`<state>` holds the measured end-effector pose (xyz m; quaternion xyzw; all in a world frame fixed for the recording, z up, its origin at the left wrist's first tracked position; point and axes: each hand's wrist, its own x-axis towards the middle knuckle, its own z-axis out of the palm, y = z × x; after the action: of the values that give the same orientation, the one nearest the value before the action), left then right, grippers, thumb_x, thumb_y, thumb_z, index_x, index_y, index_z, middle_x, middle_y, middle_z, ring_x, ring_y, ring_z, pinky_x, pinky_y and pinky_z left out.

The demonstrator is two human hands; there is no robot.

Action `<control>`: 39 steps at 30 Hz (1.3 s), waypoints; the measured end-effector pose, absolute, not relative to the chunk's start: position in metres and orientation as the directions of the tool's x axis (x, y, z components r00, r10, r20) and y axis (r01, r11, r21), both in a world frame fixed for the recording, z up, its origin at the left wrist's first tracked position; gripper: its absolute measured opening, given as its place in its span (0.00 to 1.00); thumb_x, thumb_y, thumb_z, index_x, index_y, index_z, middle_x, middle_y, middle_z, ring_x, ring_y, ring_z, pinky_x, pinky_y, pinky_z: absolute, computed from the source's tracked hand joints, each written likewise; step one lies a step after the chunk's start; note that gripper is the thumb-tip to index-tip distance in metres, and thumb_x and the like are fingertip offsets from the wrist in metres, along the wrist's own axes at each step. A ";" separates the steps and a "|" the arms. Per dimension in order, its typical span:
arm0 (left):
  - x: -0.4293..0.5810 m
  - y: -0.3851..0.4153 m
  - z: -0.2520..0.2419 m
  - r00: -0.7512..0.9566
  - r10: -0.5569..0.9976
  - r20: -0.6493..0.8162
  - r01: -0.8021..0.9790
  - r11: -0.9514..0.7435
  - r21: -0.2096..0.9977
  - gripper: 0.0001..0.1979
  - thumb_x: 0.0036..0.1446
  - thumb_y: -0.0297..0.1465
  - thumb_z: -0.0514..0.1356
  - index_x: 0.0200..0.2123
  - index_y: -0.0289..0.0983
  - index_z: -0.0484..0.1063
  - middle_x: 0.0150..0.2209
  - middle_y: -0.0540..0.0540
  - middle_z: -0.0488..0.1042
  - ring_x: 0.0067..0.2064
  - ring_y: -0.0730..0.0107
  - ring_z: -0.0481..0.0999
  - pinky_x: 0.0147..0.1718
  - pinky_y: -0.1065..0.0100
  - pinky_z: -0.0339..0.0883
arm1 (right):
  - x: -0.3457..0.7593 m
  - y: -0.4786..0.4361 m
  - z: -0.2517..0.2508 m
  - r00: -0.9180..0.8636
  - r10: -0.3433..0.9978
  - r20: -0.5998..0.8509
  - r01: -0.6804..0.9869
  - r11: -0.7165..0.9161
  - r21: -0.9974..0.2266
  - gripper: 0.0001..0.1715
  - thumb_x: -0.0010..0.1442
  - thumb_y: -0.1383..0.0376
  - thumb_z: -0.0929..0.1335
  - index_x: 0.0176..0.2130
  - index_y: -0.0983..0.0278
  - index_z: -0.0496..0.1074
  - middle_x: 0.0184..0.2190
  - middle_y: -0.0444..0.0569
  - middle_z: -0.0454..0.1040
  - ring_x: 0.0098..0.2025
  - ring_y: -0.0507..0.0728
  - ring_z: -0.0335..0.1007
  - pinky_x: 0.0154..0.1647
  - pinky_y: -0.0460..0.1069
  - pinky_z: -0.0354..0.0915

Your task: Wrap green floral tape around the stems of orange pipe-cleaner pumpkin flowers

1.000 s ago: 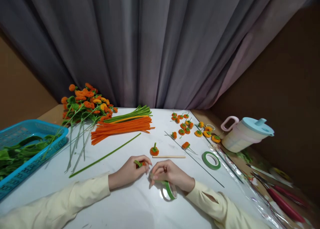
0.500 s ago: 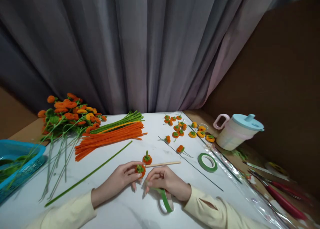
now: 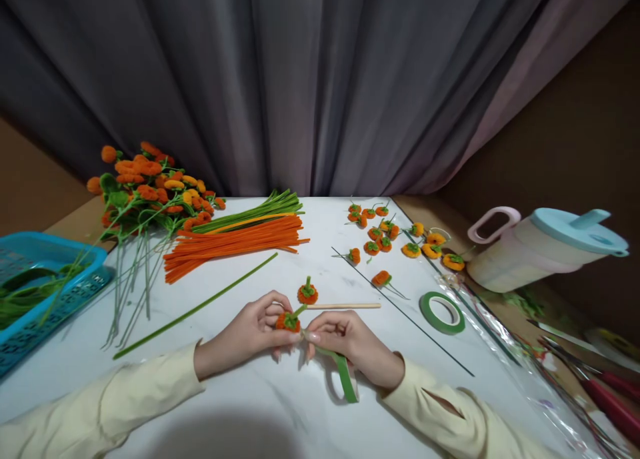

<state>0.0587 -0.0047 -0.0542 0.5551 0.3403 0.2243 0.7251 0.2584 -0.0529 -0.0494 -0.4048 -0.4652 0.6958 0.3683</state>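
My left hand [image 3: 265, 325] is closed on a small orange pipe-cleaner flower [image 3: 288, 321] with a green top and a green stem end sticking up. Close beside it, my right hand [image 3: 340, 339] pinches the loose end of a roll of green floral tape [image 3: 347, 379], which hangs below the palm. The fingertips of both hands almost meet by the flower's lower edge. Just beyond them sits a second orange flower [image 3: 307, 293] with its green stem up, and a thin wooden stick [image 3: 345, 306] lies next to it.
Bundled orange pipe cleaners [image 3: 235, 242] and green ones [image 3: 255, 212] lie beyond my left hand. A bunch of finished flowers [image 3: 145, 179] and a blue basket [image 3: 103, 275] are at left. Small flower heads [image 3: 385, 235], another tape roll [image 3: 443, 312], a cup [image 3: 540, 245] and red-handled pliers [image 3: 615, 405] are at right.
The hands have come closer together, and the right fingertips with the tape end now reach the flower. The flower has turned so its green stem points up to the right. The view has shifted.
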 end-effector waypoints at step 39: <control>0.048 -0.016 -0.059 0.761 0.457 0.461 0.012 -0.720 0.694 0.07 0.63 0.28 0.55 0.45 0.34 0.67 0.38 0.41 0.74 0.39 0.69 0.74 0.39 0.72 0.70 | 0.243 -0.063 -0.050 -0.341 0.923 -0.179 -0.103 -0.226 -0.969 0.18 0.56 0.53 0.70 0.32 0.67 0.69 0.22 0.43 0.70 0.21 0.46 0.56 0.22 0.44 0.51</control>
<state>0.0477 -0.0159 -0.0590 0.8710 0.1346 0.3186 0.3490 0.2433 -0.0629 -0.0496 -0.4222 -0.4853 0.6594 0.3892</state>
